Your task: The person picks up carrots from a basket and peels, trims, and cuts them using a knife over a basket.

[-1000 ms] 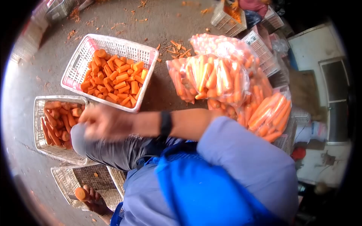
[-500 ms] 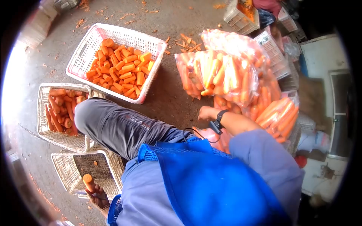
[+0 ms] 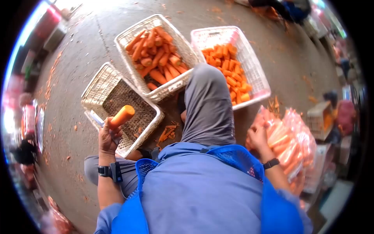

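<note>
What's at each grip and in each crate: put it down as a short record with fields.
Left grip: holds a thick carrot and a pale blade
Right grip: at the bagged carrots; whether it holds anything is unclear
Left crate: dark, speckled bottom showing
Middle crate: long carrots
Right crate: cut carrot pieces

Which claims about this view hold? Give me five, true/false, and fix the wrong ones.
1. The left grip holds a carrot piece. True.
2. The right grip is inside a crate. False: it is at the bagged carrots.
3. The crate nearest the left grip is full of long carrots. False: the long carrots fill the middle crate.
4. Cut carrots lie in the rightmost crate. True.
5. Neither arm wears a band. False: a left wristband and right wristband show.
</note>
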Demonstrator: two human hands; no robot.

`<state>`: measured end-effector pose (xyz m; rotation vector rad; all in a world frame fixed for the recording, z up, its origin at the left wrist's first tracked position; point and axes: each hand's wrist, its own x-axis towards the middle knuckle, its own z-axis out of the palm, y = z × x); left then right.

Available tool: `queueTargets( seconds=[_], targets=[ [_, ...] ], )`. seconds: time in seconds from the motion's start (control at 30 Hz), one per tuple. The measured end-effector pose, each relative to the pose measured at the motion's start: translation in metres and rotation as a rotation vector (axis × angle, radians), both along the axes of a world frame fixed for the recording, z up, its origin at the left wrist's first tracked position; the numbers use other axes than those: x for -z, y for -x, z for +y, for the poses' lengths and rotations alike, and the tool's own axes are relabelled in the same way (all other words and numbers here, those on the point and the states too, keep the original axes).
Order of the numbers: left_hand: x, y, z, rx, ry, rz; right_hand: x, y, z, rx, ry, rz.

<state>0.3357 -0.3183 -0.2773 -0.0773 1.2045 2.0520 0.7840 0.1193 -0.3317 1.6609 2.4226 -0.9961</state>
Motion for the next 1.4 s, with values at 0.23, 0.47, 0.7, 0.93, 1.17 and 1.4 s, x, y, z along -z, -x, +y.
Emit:
queueTargets(
  seconds=[0.23,0.47,0.7,0.93,1.17,1.4],
  targets=[
    [-0.040,-0.002,0.003,-0.322,0.159,0.043,-0.201,0.241,-0.056,-0.586,0.235,0.853],
    [-0.061,-0.013,-0.056,-0.561,0.080,0.190,-0.057,0.367,-0.168,-1.070,1.085,-0.391],
    [-0.050,-0.034,-0.099,-0.663,0.069,0.214,0.067,0.388,-0.230,-0.683,1.232,-0.281],
    [-0.039,-0.019,-0.101,-0.711,0.099,0.075,0.085,0.452,-0.255,-0.341,1.433,0.108],
    [-0.032,-0.006,-0.093,-0.603,0.087,0.103,0.057,0.490,-0.237,-1.448,0.769,-0.252],
    [-0.046,-0.011,-0.080,-0.538,0.044,0.185,0.134,0.329,-0.250,-2.156,1.119,-0.544]
  ],
)
